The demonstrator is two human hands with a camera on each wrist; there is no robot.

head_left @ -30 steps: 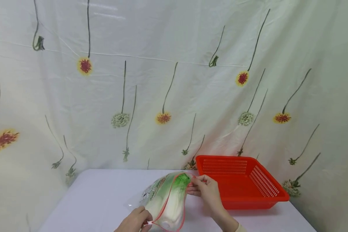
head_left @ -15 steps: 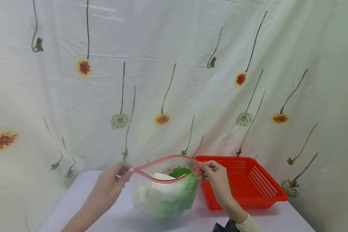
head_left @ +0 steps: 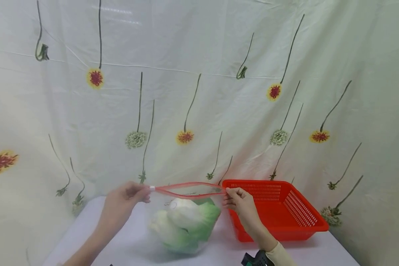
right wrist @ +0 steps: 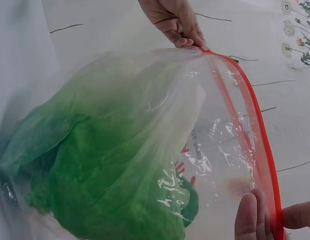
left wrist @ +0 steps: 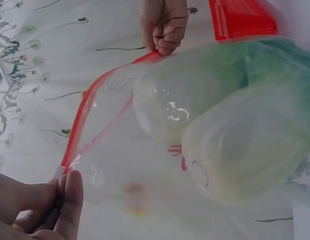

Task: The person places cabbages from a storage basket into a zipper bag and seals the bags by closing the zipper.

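Note:
A clear zip bag [left wrist: 110,170] with a red zip edge stands upright at the table's middle in the head view. Inside are Chinese cabbages [head_left: 189,225], white at the stem ends and green at the leaves. My left hand [head_left: 121,203] pinches the bag's left top corner by the white slider [head_left: 152,188]. At the opposite corner my right hand [head_left: 243,207] pinches the red edge between thumb and fingers, as the right wrist view also shows. The two red strips of the mouth are stretched between the hands, with a narrow gap between them.
A red plastic basket [head_left: 272,214] with slotted sides stands to the right, just behind my right hand. The white table [head_left: 126,240] ends at a hanging flowered cloth [head_left: 173,92]. A dark device [head_left: 257,258] is on my right wrist.
The bag has gone from tilted, with its mouth toward me, to upright. My left hand has risen to the far left. Over the last half second the mouth has narrowed and straightened.

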